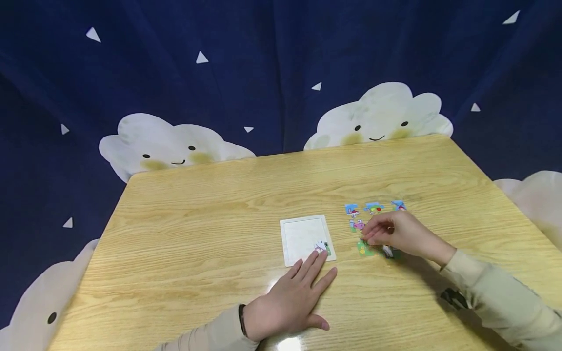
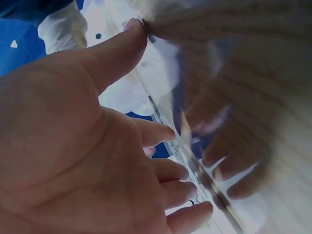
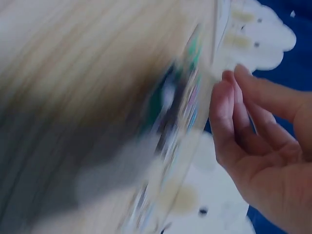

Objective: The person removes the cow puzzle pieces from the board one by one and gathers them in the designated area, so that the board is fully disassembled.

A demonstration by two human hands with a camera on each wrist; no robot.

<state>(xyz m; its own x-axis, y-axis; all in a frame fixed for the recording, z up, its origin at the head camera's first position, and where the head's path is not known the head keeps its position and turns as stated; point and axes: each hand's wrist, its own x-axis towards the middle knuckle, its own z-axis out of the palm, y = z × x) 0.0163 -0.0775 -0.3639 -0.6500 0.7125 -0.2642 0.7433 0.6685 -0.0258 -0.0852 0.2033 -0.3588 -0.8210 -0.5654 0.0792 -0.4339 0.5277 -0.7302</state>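
Observation:
A white square puzzle tray lies on the wooden table, with one printed puzzle piece in its near right corner. My left hand rests with fingers spread, its fingertips at the tray's near edge and by that piece. Right of the tray, several colourful puzzle pieces lie apart in rough rows. Above them hovers my right hand, fingers bent and thumb near the index fingertip; no piece shows between them. This hand hides part of the group, leaving a green piece visible below its fingertips.
The wooden table reaches back to a dark blue curtain with white clouds and triangles. Both forearms come in from the near side. Loose pieces such as a blue-topped one lie behind the right hand.

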